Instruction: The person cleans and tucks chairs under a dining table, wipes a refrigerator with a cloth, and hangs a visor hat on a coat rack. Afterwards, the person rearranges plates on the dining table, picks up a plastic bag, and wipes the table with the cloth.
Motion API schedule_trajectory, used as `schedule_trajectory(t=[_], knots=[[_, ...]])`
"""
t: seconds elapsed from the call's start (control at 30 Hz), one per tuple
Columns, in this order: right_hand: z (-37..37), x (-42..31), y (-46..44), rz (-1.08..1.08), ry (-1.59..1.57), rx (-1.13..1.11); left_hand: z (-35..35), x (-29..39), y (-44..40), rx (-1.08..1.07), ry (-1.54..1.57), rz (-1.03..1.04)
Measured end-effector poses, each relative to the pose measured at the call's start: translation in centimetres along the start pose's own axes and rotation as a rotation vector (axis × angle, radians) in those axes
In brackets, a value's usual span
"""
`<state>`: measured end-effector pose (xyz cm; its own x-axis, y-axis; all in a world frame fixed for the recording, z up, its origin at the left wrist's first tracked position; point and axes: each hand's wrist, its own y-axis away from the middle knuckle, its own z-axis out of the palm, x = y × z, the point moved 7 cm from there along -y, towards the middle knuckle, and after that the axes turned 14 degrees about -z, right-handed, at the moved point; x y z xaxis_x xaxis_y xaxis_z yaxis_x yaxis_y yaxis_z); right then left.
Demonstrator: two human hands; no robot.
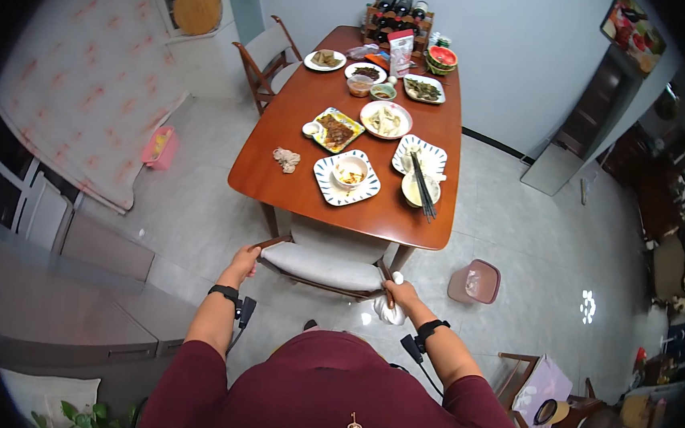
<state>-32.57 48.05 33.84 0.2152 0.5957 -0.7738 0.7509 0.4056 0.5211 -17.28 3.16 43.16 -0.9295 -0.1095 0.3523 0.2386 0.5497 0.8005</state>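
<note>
A chair with a pale padded back stands at the near side of the wooden dining table. My left hand is closed on the left end of the chair back. At its right end my right hand is closed too, with a white crumpled cloth or bag hanging beside it. Nearest on the table are a patterned square plate with a bowl on it, a bowl with dark chopsticks across it, and a crumpled tissue.
Several dishes of food, a wine rack and a cut watermelon are farther back. A pink bin stands right of the table. Another chair is at the left side, and a grey cabinet at the lower left.
</note>
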Motion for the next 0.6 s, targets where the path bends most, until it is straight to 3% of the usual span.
schedule_trajectory(t=[0.1,0.17,0.2,0.23,0.3,0.37,0.47,0.6], knots=[[-0.4,-2.5,1.7,-0.015,-0.043,0.01,-0.6,-0.4,0.0,0.003,0.032,0.013],[1.6,0.6,0.5,0.021,-0.113,-0.06,-0.8,-1.0,0.0,-0.012,0.044,0.028],[0.2,-3.7,3.0,-0.044,-0.114,-0.029,-0.8,-1.0,-0.1,-0.036,0.051,0.06],[1.0,-2.9,2.2,-0.021,-0.141,-0.074,-1.0,-0.9,-0.5,-0.022,0.042,0.067],[0.8,-2.0,1.7,-0.15,-0.013,0.114,-1.0,-1.9,-1.6,-0.05,0.055,0.058],[3.3,-0.1,1.1,-0.004,-0.265,-0.108,-1.2,-1.8,-1.1,-0.06,0.053,0.082],[3.5,-2.1,2.7,0.006,-0.272,-0.037,-1.6,-2.7,-1.8,-0.061,0.057,0.089],[4.8,1.5,1.7,0.03,-0.265,0.019,-1.5,-3.8,-1.6,-0.08,0.142,0.151]])
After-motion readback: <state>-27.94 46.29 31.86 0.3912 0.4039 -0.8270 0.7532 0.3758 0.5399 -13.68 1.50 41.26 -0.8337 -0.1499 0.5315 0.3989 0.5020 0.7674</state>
